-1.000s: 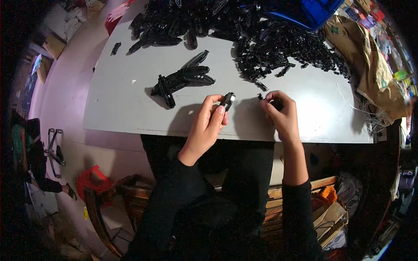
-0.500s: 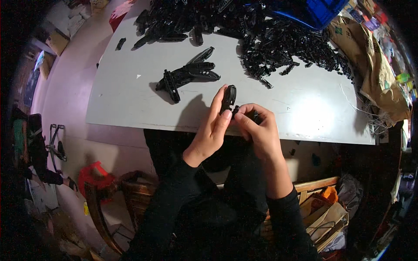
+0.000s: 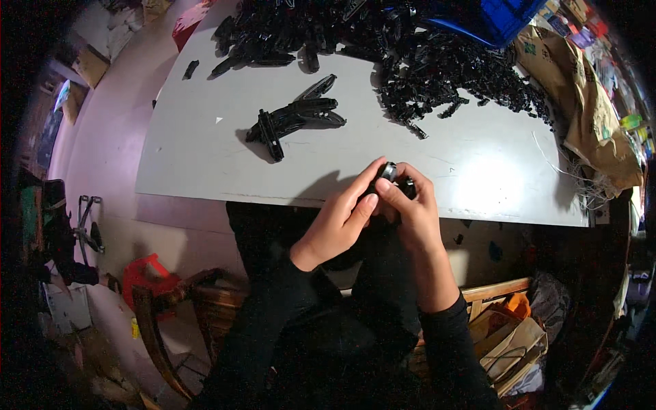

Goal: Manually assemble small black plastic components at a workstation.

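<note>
Above the table's front edge, my left hand (image 3: 336, 224) and my right hand (image 3: 418, 215) meet around a black plastic part (image 3: 390, 169). Its glossy rounded end shows between the fingertips; the rest is covered by my fingers. The right thumb presses on it, and the left fingers wrap it from the other side. A small black piece (image 3: 409, 186) shows within the curl of my right fingers. Farther back to the left lies a small stack of long black plastic parts (image 3: 301, 115), one set crosswise over the others.
Long black parts (image 3: 273, 31) are heaped at the back, with a pile of small black pieces (image 3: 444, 75) to their right. A blue bin (image 3: 502, 20) stands behind. Brown paper sacking (image 3: 577, 102) and tangled thread (image 3: 588, 181) lie along the right edge of the white table (image 3: 205, 157).
The black plastic part has tipped over and come lower and to the right, between both hands. My left hand moved right, and my right fingers closed in around the part.
</note>
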A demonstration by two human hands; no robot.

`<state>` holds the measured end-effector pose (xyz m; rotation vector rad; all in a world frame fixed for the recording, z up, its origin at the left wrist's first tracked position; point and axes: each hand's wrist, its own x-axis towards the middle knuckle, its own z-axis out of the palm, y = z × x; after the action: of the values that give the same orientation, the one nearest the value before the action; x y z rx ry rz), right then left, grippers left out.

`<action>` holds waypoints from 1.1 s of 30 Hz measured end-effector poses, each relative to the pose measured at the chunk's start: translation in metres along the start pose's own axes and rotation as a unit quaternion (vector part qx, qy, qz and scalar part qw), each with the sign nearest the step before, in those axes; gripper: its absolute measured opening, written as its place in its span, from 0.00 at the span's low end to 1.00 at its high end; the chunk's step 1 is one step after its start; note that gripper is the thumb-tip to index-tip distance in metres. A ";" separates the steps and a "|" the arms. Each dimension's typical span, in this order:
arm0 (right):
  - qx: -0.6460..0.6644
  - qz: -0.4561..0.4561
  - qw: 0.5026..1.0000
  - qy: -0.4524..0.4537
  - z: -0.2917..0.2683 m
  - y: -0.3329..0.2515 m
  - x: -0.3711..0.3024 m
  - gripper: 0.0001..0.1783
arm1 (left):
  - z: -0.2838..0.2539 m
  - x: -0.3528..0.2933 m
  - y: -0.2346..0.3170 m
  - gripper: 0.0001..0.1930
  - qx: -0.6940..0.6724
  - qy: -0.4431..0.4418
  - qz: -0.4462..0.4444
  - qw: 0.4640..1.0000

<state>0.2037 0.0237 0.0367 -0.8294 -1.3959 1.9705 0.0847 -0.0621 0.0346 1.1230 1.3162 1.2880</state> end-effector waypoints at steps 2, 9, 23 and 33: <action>0.066 0.013 0.995 0.068 -0.004 0.001 -0.001 0.08 | -0.009 0.008 -0.005 0.24 0.124 -0.004 0.103 0.987; -0.022 -0.095 0.986 0.135 -0.062 -0.011 0.040 0.08 | -0.045 0.048 -0.007 0.19 0.497 0.220 0.104 0.833; -0.437 -0.151 0.877 0.131 -0.089 -0.028 0.061 0.05 | -0.045 0.028 -0.024 0.24 0.217 0.274 0.138 0.927; -0.476 -0.101 0.871 0.071 -0.053 -0.024 0.058 0.09 | -0.017 0.014 -0.007 0.17 -0.134 0.117 0.028 0.984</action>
<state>0.2095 0.1057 0.0363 -1.1319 -2.2666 0.9488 0.0656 -0.0507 0.0270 0.8449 1.2378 1.6242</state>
